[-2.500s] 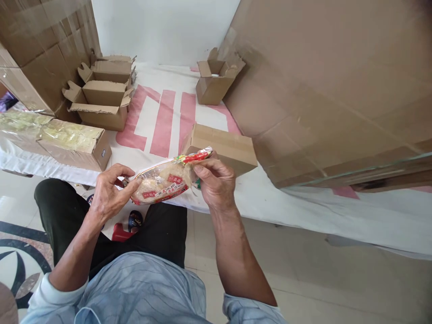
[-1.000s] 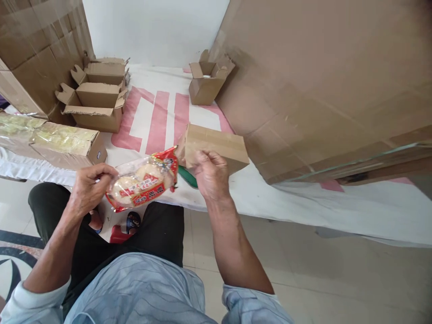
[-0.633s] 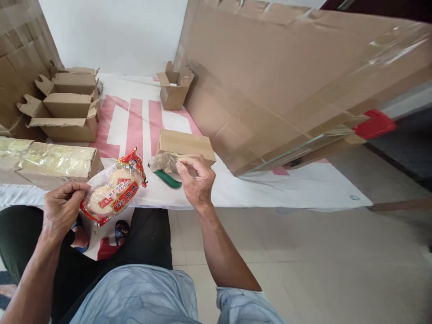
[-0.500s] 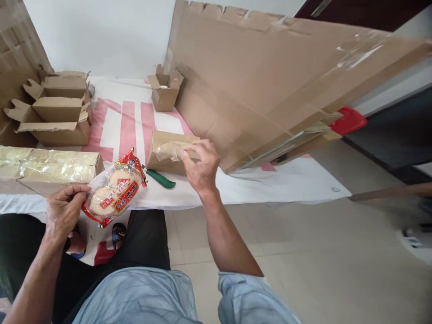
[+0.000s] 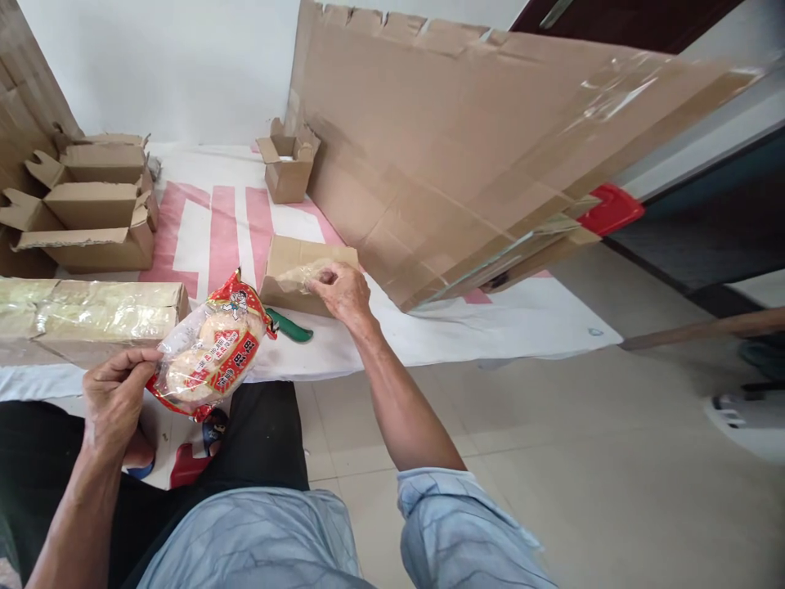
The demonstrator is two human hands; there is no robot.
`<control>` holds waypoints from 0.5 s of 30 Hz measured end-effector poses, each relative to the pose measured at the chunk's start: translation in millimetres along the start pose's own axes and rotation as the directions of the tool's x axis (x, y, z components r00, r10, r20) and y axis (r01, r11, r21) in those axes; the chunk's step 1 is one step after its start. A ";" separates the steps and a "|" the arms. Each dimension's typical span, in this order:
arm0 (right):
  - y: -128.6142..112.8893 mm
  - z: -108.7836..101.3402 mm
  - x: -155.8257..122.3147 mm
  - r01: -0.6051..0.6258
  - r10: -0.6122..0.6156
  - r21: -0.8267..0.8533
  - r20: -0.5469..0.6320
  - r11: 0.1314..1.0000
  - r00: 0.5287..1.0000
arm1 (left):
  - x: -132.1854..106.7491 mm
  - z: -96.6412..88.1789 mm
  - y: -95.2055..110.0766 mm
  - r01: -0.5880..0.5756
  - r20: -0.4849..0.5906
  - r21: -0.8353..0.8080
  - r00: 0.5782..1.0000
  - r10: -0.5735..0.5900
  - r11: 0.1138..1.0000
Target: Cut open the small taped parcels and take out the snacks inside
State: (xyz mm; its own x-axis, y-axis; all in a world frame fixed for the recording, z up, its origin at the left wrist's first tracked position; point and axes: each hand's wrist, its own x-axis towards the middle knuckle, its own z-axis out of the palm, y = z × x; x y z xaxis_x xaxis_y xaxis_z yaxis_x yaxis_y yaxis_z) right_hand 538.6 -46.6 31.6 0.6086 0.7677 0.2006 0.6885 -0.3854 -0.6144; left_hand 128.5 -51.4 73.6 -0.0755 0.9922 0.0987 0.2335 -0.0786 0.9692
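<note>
My left hand pinches the edge of a red and clear packet of rice crackers, which hangs over the table's front edge. With thumb and fingers together, my right hand holds a crumpled strip of clear tape against a small cardboard box. Whether the strip is stuck to the box I cannot tell. A green-handled knife lies in front of that box, its front end hidden behind the packet.
Open cardboard boxes stand at the left, behind a long taped carton. Farther back is a small open box. A large cardboard sheet leans on the right, near a red plastic thing.
My right hand has moved slightly left and down with the tape, closer to the small box. The cracker packet has turned a little in my left hand, and the view has shifted.
</note>
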 end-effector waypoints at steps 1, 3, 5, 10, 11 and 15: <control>-1.0 -1.5 1.5 -0.017 0.017 -0.021 0.004 1.000 1.000 | -0.8 -0.3 -1.3 0.009 -0.009 -0.015 1.000 -0.009 1.000; -3.4 -4.6 3.0 -0.035 0.035 -0.050 0.004 0.998 0.999 | -2.2 -1.2 -3.0 0.045 -0.016 -0.056 0.999 -0.046 0.997; -5.9 -7.7 3.3 -0.038 0.038 -0.048 0.005 0.998 0.999 | -3.8 -2.8 -2.7 0.086 -0.025 -0.117 0.996 -0.090 0.989; -6.1 -12.8 5.1 -0.035 0.034 0.051 0.010 0.998 0.999 | -10.0 -8.4 5.7 0.121 0.015 -0.271 0.992 -0.122 0.955; -4.7 -13.8 5.0 -0.026 0.027 0.074 -0.006 0.997 1.000 | -11.9 -9.8 7.3 0.126 0.039 -0.291 0.992 -0.120 0.948; -1.8 -20.5 -10.0 0.093 -0.047 0.197 -0.226 0.976 0.973 | -19.8 -15.2 8.3 0.188 0.119 -0.365 0.981 -0.154 0.912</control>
State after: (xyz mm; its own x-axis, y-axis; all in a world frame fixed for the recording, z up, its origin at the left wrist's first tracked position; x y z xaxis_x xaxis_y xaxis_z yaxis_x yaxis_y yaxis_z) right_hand 539.3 -64.0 46.3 0.6490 0.6492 0.3966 0.6510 -0.2041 -0.7311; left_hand 117.3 -73.2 83.1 0.0055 0.9968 -0.0795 -0.1546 0.0794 0.9848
